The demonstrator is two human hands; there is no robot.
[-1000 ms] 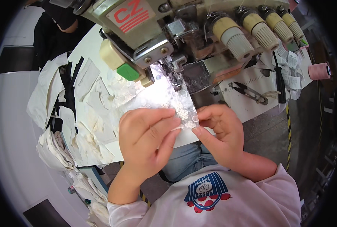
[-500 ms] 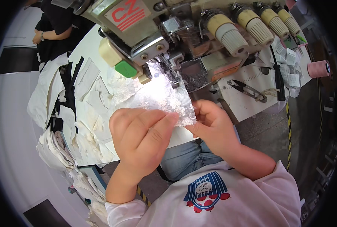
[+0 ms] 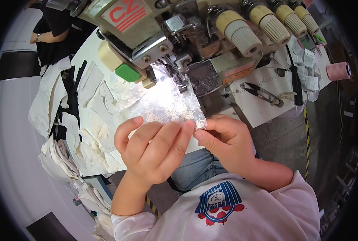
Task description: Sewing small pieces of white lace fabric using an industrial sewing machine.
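Note:
White floral lace fabric [image 3: 157, 112] lies under the presser foot [image 3: 182, 85] of an overlock sewing machine [image 3: 126, 34], lit by a bright lamp. At the near edge of the lace, my left hand [image 3: 153, 150] pinches the fabric between thumb and fingertips, with the little finger raised. My right hand [image 3: 229, 140] grips the lace's right corner, thumb and index finger pressed together close to the left fingertips. Part of the lace under my fingers is hidden.
Thread snips [image 3: 263, 94] and a black-handled screwdriver [image 3: 296, 86] rest on the right of the table, near white labels [image 3: 309, 72] and a pink thread spool [image 3: 338, 72]. White and black fabric pieces [image 3: 52, 96] heap up at the left. Another person's arm [image 3: 52, 37] shows at upper left.
My left fingers have spread somewhat and shifted slightly right along the lace edge. The right hand has adjusted its pinch at the corner. The view has moved slightly.

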